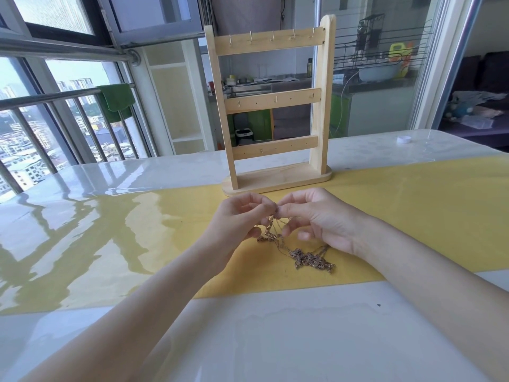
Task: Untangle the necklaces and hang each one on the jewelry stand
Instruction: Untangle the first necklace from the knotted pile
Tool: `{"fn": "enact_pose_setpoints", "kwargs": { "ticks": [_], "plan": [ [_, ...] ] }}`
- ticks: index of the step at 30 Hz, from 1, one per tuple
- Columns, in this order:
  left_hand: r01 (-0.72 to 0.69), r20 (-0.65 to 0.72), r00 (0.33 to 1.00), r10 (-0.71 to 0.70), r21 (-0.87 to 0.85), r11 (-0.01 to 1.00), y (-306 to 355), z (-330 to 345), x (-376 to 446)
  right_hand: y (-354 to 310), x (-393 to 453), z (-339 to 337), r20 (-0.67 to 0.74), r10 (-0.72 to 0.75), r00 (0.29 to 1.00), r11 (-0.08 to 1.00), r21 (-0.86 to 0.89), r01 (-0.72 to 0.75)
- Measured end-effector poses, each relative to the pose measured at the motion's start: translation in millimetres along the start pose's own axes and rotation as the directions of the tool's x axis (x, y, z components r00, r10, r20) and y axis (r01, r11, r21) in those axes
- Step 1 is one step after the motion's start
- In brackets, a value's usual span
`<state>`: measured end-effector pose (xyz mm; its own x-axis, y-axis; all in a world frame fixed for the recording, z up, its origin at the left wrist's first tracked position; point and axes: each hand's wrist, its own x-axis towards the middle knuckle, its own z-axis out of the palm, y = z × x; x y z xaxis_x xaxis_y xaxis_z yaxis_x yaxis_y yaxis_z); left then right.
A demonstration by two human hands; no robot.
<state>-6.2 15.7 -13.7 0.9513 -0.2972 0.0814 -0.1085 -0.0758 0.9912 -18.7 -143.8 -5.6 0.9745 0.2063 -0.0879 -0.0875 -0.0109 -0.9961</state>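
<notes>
Two hands, left hand (242, 216), right hand (314, 219), pinching tangled necklaces (300, 252), no legible writing

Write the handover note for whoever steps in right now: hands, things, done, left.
Left hand: pinches the chains at the top of the tangle.
Right hand: pinches the same spot, fingertips meeting the left's.
Necklaces: one knotted gold bunch, upper part lifted between the hands, the rest lying on the yellow mat.
Stand: upright just behind the hands, three bars with hooks, nothing hung on them.
Done: nothing hung yet.
Left: separate every necklace and hang each on a hook.
</notes>
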Motion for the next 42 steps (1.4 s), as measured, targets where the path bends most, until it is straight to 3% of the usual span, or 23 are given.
{"fn": "enact_pose_setpoints", "kwargs": {
  "ticks": [7,12,16,22,27,35,42],
  "plan": [
    [0.02,0.049,0.999,-0.019,-0.009,1.0,-0.7,-2.7,1.3,3.0,3.2,-0.7,-0.002,-0.061,0.998,0.992,-0.108,0.06],
    [-0.028,0.018,0.999,0.027,0.114,0.993,-0.9,-0.3,0.9,4.3,5.5,-2.6,-0.035,-0.074,0.997,0.984,-0.165,0.067],
    [-0.023,-0.018,1.0,0.024,0.073,0.997,-0.4,-1.3,1.9,5.4,7.0,-3.1,-0.062,-0.097,0.993,0.982,-0.169,0.085],
    [-0.039,0.0,0.999,0.04,0.197,0.98,-1.4,-2.2,0.8,4.2,6.0,-3.5,-0.047,-0.186,0.981,0.974,-0.143,0.178],
    [-0.034,-0.063,0.997,0.042,0.126,0.991,-0.2,-2.5,2.6,3.6,5.8,-3.4,-0.02,-0.185,0.982,0.978,-0.097,0.183],
    [0.031,-0.045,0.998,-0.033,-0.054,0.998,1.3,-2.8,1.4,2.1,5.3,-3.3,-0.03,-0.191,0.981,0.971,-0.151,0.184],
    [0.064,-0.007,0.998,-0.064,0.083,0.994,-0.3,-2.2,1.5,0.8,4.6,-3.7,-0.043,-0.246,0.968,0.96,-0.148,0.237]
  ]
}}
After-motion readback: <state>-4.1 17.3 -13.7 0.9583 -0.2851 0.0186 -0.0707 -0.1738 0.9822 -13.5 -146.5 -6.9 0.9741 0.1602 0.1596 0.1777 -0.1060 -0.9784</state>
